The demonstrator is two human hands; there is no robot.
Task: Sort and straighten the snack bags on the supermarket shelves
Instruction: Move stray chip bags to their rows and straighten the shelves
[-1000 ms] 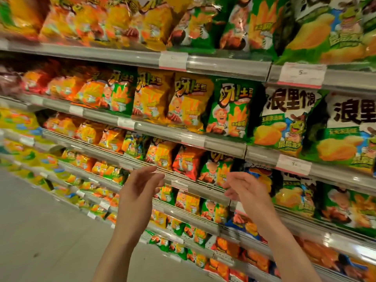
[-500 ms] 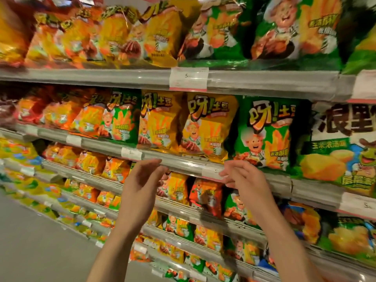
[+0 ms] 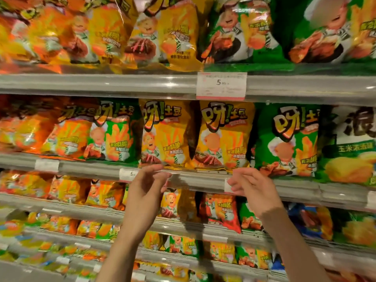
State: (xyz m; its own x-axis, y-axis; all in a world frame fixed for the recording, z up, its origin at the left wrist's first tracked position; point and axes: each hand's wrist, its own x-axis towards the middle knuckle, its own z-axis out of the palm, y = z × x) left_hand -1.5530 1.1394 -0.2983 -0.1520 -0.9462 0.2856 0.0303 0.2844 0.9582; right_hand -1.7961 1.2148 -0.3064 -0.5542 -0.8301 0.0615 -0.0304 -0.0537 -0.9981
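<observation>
Two yellow snack bags stand side by side on the middle shelf, the left one [image 3: 164,133] and the right one [image 3: 223,135], with a dark gap between them. A green bag [image 3: 284,139] stands to their right and another green bag [image 3: 114,131] to their left. My left hand [image 3: 146,188] is raised just below the left yellow bag, fingers curled and apart, holding nothing. My right hand [image 3: 252,186] hovers below the right yellow bag in front of the shelf rail [image 3: 195,180], fingers loosely bent, empty.
Above, a shelf with a price label [image 3: 221,85] carries more yellow and green bags. Orange bags [image 3: 36,131] fill the left of the middle shelf; a green corn-snack bag [image 3: 350,147] sits at the right. Lower shelves hold several smaller bags [image 3: 219,210].
Both hands have risen from the lower shelves to the rail under the two yellow bags, and the view has tilted up and moved closer to the shelf.
</observation>
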